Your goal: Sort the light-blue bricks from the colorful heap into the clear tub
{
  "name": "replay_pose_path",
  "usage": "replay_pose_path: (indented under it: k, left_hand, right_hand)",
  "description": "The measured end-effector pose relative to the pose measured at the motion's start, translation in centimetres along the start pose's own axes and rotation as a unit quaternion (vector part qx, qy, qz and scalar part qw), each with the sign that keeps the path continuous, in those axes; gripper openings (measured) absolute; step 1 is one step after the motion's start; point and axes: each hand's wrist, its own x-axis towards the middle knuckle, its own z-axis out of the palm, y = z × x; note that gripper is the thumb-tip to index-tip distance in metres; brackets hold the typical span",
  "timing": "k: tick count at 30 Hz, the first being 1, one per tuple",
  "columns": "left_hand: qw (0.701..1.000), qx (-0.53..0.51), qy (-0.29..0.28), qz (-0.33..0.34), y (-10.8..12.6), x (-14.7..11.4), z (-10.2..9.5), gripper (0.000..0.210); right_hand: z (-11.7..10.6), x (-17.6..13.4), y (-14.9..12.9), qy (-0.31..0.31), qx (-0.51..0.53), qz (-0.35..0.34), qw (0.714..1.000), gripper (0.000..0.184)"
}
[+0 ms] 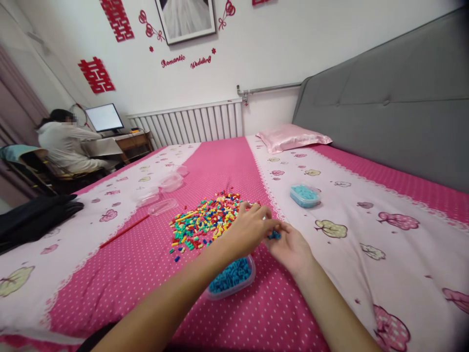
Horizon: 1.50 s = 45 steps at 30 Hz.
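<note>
Lettering point(173, 61) in red script on the far wall reads "Romantic", and beside it "Wedding", under a framed picture point(186, 20); I also make out large red double-happiness characters point(97, 75) to its left. The screen point(104, 118) on the desk point(131, 142), where another person point(64, 142) sits beyond the bed's left edge, is too pale and small for me to read. On the bed point(223, 156), the multicoloured pile of small pieces point(205, 220) lies near the middle, and a clear tub point(253, 274) of deep blue pieces sits between it and the near edge. My left forearm point(205, 259) crosses this tub and hides part of it, while my left hand point(252, 222) covers the pile's right side. That hand's fingers are bent and meet the right hand point(289, 247); I cannot tell whether they pinch anything. The right palm is turned up, with a few blue pieces point(274, 235) at its fingers, whose grip I cannot judge. Toward the headboard point(384, 112) stands a second tub point(306, 203) of light blue pieces, with a pink pillow point(287, 137) near the far right corner. Left of the pile lie clear containers point(171, 182) and a red stick point(126, 231); black cloth point(36, 217) lies at the left edge.
</note>
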Motion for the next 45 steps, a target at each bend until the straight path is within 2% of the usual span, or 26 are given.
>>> replay_pose_path:
  k: [2,4,7,10,13,16,20,28,36,45]
  left_hand:
    - [0.997,-0.040,-0.014,-0.057,-2.2,-0.3,-0.2,0.034]
    - [0.991,-0.016,-0.016,-0.131,-5.2,-1.1,0.3,0.036]
    - [0.976,0.030,-0.063,-0.204,-9.0,-3.1,2.1,0.021]
    - [0.964,0.064,-0.114,-0.231,-10.9,-5.3,4.4,0.026]
    - [0.956,0.091,-0.149,-0.236,-11.2,-6.4,6.0,0.026]
    - [0.952,0.105,-0.166,-0.234,-11.2,-6.5,6.4,0.026]
    - [0.949,0.114,-0.163,-0.244,-11.0,-6.4,6.1,0.025]
    - [0.951,0.114,-0.148,-0.245,-9.8,-6.5,5.1,0.021]
    - [0.944,0.133,-0.158,-0.257,-9.9,-6.2,5.6,0.023]
    - [0.947,0.113,-0.139,-0.266,-9.7,-6.7,5.4,0.017]
  right_hand:
    - [0.0,-0.2,-0.1,-0.013,0.009,-0.004,1.000,0.017]
    - [0.1,-0.6,-0.1,-0.027,0.013,-0.003,1.000,0.018]
    - [0.2,-1.0,-0.2,-0.043,0.010,-0.004,0.999,0.016]
    - [0.4,-1.0,-0.2,-0.053,0.004,-0.003,0.999,0.015]
    - [0.7,-1.0,0.0,-0.050,-0.001,0.006,0.999,0.019]
    - [1.0,-1.1,0.1,-0.043,-0.006,0.015,0.999,0.028]
    - [1.2,-1.2,0.1,-0.040,-0.010,0.019,0.999,0.033]
    - [1.0,-1.0,0.3,-0.042,-0.018,0.012,0.999,0.031]
    - [1.1,-1.1,0.2,-0.039,-0.030,0.002,0.999,0.030]
    - [1.2,-1.3,0.2,-0.039,-0.037,-0.001,0.999,0.028]
